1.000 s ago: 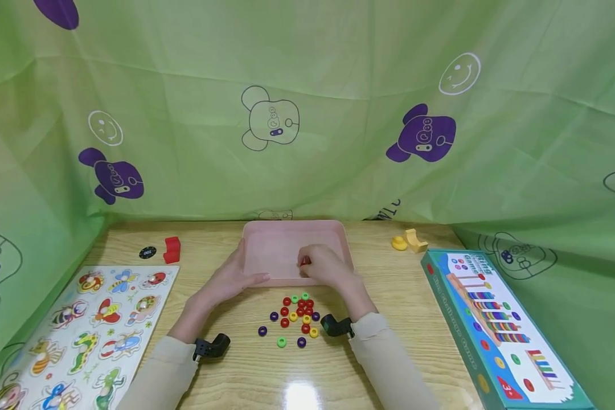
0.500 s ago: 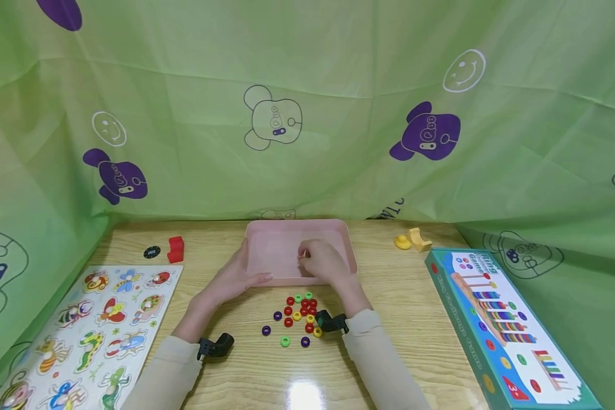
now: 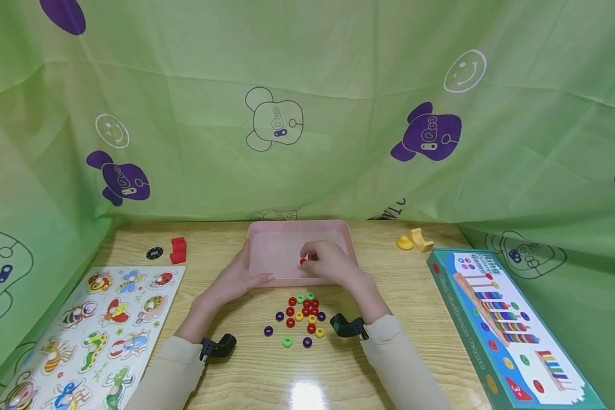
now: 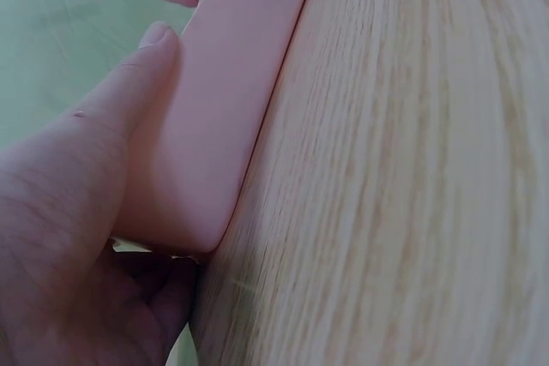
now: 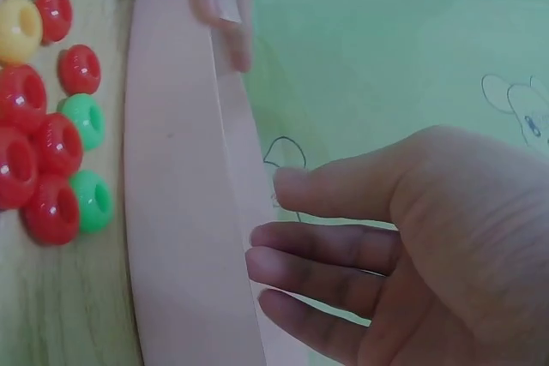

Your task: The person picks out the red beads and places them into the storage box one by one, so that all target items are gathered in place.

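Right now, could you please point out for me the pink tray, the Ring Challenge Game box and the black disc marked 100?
Pink tray (image 3: 274, 250): head view, bare inside floor.
Ring Challenge Game box (image 3: 512, 326): head view, printed top face.
Black disc (image 3: 155, 253): head view, middle of its face.

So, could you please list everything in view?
Tray: 1, pink, back centre
Rings: 18 (8 red, 4 purple, 3 green, 3 yellow), before tray
Loose ring: 1, red, in tray
Insect puzzle board: 1, white, left
Poker chip: 1, black, left
Curved block: 1, red, beside chip
Toy duck: 1, yellow, back right
Arched block: 1, yellow, right
Ring Challenge box: 1, teal, right
Table: 1, brown, below
Curtain: 1, green, behind
Wrist cameras: 2, black, wrists
Sleeves: 2, beige, forearms
Left hand: 1, gripping tray
Right hand: 1, over tray
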`<state>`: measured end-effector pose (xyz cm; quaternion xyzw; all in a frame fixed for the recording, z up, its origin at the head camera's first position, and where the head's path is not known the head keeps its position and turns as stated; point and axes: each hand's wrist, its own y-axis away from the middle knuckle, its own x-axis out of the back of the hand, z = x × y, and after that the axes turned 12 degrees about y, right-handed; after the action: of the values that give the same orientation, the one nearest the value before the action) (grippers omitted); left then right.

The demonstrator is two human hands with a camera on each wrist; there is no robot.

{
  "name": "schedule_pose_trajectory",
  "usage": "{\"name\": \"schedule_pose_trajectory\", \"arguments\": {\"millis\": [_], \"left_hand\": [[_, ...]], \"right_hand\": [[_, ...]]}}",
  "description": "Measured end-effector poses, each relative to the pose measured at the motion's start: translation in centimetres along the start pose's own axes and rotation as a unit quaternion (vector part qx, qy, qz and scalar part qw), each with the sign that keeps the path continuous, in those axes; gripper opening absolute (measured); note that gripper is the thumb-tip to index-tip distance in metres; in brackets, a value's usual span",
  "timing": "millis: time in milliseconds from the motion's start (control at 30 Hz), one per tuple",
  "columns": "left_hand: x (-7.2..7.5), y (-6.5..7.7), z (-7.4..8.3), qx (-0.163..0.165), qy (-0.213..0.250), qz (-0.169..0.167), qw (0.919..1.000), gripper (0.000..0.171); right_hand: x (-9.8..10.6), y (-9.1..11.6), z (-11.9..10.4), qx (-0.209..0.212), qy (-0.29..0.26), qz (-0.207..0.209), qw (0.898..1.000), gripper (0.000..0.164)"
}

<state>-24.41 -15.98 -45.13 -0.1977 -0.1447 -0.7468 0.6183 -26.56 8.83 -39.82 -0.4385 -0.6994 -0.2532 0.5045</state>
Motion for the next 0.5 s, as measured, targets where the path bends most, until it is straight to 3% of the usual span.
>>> {"name": "schedule_pose_trajectory", "arguments": {"millis": [267, 500], "left_hand": [[0.1, 0.1, -0.3, 0.003, 0.011, 0.002, 0.9999, 0.121], [0.1, 0.1, -0.1, -0.008, 0.021, 0.0, 0.9998, 0.119]], "right_hand": [[0.0, 1.5, -1.2, 0.037, 0.004, -0.039, 0.999, 0.017], [0.3, 3.1, -2.0, 0.052, 0.034, -0.008, 0.998, 0.017]]}}
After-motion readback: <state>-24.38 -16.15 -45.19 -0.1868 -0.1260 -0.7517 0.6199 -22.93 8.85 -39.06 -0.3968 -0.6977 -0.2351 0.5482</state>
